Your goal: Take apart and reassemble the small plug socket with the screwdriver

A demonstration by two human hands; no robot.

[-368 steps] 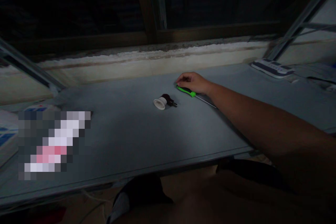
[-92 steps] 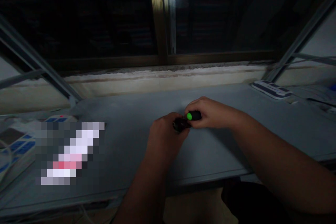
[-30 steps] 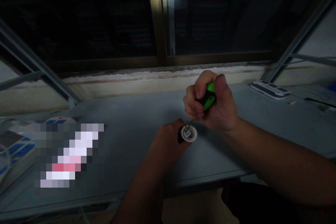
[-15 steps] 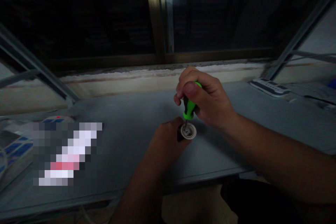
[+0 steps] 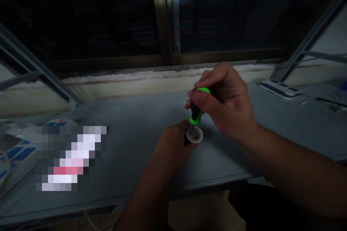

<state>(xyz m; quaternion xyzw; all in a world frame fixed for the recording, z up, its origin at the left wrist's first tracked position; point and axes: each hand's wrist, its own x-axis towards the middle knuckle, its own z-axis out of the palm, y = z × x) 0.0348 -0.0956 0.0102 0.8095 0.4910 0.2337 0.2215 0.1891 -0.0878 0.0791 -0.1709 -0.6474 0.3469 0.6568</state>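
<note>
A green and black screwdriver (image 5: pixel 197 110) points down in my right hand (image 5: pixel 226 103), its handle held between thumb and fingers. The metal shaft reaches into the round, pale-rimmed end of a dark object (image 5: pixel 195 135). That object is gripped by my left hand (image 5: pixel 175 142), which is wrapped round it so that most of its body is hidden. Small metal parts show inside the rim, too small to make out. Both hands are over the middle of the grey-blue table (image 5: pixel 130 144).
A power strip (image 5: pixel 280 89) lies at the back right, with a cable near it. On the left are another power strip (image 5: pixel 20 155) and a blurred-out, pixelated item (image 5: pixel 78 157). Behind the table runs a ledge (image 5: pixel 124 85) below a dark window.
My right hand has opened somewhat and shifted right and up around the screwdriver handle. The screwdriver's tip stays inside the rim. My left hand is almost unchanged.
</note>
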